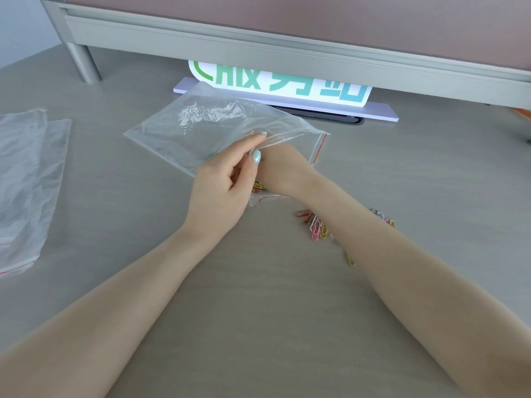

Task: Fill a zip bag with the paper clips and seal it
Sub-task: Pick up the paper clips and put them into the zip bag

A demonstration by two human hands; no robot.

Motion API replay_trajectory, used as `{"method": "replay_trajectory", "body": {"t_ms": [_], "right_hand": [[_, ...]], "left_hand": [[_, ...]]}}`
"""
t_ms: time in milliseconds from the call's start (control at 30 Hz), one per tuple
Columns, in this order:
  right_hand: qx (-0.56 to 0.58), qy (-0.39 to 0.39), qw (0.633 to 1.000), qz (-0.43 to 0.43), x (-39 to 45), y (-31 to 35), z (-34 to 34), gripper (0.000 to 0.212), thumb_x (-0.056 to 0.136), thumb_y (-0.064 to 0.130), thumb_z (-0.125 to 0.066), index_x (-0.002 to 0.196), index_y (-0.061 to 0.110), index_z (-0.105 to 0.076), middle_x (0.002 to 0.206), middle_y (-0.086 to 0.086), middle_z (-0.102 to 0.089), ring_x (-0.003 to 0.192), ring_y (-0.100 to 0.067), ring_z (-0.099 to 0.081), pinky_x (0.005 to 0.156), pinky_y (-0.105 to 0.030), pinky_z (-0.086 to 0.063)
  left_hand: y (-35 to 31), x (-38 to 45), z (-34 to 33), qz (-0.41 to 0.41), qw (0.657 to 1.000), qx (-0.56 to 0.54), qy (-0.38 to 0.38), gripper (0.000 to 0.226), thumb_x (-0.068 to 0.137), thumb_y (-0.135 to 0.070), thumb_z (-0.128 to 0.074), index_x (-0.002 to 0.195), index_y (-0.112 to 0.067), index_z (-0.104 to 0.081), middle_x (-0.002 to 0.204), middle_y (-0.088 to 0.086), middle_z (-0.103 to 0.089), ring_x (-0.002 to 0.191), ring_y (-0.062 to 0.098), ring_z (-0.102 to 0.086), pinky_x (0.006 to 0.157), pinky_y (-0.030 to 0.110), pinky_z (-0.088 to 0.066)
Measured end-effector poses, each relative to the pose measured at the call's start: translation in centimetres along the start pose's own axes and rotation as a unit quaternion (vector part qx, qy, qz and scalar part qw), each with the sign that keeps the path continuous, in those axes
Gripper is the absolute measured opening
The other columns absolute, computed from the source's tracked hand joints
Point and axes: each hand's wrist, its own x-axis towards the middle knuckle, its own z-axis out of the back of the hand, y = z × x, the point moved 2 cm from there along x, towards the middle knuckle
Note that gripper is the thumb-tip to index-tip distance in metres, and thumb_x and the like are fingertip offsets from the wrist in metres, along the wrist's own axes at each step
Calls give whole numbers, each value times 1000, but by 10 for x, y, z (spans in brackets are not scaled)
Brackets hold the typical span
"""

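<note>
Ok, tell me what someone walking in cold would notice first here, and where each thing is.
First, mid-table, the clear zip bag with a red seal line: the left hand pinches its open edge, and the right hand is pushed inside the mouth. Next, the bright paper clips scattered on the grey table beside the right forearm. Spare bags lie at the far left, and a white sign with green lettering stands behind.

A clear zip bag (pixel 201 124) with a red line along its mouth lies tilted above the desk, mouth toward the right and held open. A few coloured paper clips (pixel 258 186) seem to sit just inside the mouth. More paper clips, pink, red, yellow and white, lie scattered loose on the desk nearby.
</note>
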Motion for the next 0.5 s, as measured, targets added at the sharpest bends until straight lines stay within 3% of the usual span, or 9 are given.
{"method": "replay_trajectory", "body": {"t_ms": [67,133,267,333,500], "right_hand": [[80,2,996,28,-13,-6,12,22,88,10,-44,77,4,-62,74,-9,-60,66,-11,-43,57,-23,-29],[131,6,991,28,-27,-19,21,18,87,14,-52,85,11,-70,83,-4,-65,63,-3,-47,57,-14,-33],[115,-27,992,-40,-57,-54,38,12,85,20,-60,89,19,-71,94,5,-64,81,-2,-57,73,-7,-38],[116,-48,989,-73,-74,-70,43,12,86,23,-60,91,22,-70,97,9,-62,89,-3,-56,82,-9,-39],[117,-44,986,-111,-120,-95,38,26,90,32,-54,113,27,-63,123,11,-52,110,7,-43,92,4,-23]], "left_hand": [[3,0,1,-1,1000,-6,1,31,92,-19,-46,120,-20,-59,68,-27,-56,54,7,-45,58,14,-39],[3,0,1,-4,1000,-14,2,33,91,-24,-44,120,-24,-58,61,-17,-52,52,10,-40,55,17,-36],[2,0,1,4,1000,-19,5,31,92,-19,-45,120,-22,-59,60,-15,-49,54,23,-39,54,25,-35],[2,0,1,8,1000,-17,7,32,92,-16,-45,120,-21,-59,60,-18,-50,55,23,-39,54,27,-35],[2,0,1,6,1000,-16,15,31,93,-14,-44,118,-28,-56,60,-25,-53,54,26,-41,53,32,-37]]}}
